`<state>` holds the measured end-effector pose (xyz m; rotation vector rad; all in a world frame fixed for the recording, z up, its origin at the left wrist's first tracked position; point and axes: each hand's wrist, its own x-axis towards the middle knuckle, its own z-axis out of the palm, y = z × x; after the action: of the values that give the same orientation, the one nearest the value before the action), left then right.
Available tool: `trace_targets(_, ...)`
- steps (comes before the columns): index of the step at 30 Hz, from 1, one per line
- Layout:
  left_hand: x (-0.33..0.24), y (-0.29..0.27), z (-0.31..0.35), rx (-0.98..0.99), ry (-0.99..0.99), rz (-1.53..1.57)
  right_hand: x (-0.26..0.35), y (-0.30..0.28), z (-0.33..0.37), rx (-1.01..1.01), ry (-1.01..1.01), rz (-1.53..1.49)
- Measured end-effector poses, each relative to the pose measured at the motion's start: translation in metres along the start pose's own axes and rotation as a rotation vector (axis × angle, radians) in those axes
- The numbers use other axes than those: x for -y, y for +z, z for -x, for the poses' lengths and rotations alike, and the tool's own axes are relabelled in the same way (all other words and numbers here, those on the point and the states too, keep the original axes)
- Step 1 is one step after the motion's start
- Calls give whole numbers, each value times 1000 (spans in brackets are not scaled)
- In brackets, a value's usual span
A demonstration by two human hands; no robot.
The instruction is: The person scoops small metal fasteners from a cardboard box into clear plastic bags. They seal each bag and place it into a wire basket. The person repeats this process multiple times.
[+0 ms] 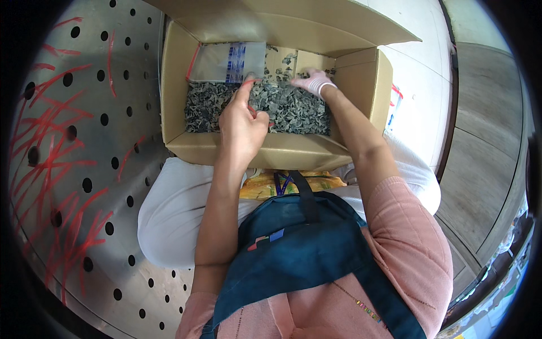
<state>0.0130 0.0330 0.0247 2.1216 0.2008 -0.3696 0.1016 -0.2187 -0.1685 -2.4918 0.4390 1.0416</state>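
Well, from the left we see red strips across a perforated metal sheet. Inside the cardboard box, a clear bag meets dark flakes; our left hand hides some, its grip unclear. Our gloved right hand is at their far edge, fingertips indistinct: we cannot tell its grip.

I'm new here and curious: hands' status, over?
Left hand at clear bag. Gloved right hand by dark flakes. Bag across far-left corner of open box.

Grey-black flakes, tan box, blue-printed bag, teal apron, pink shirt, black-dotted silver panel
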Motion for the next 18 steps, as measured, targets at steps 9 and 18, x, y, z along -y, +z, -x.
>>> trace_targets(9, 8, 14, 4, 38, 28, 230, 29, 28, 84, 62, -201, 278)
trace_targets(18, 21, 24, 13, -14, 189, -50, 24, 41, 105, 67, -406, 344)
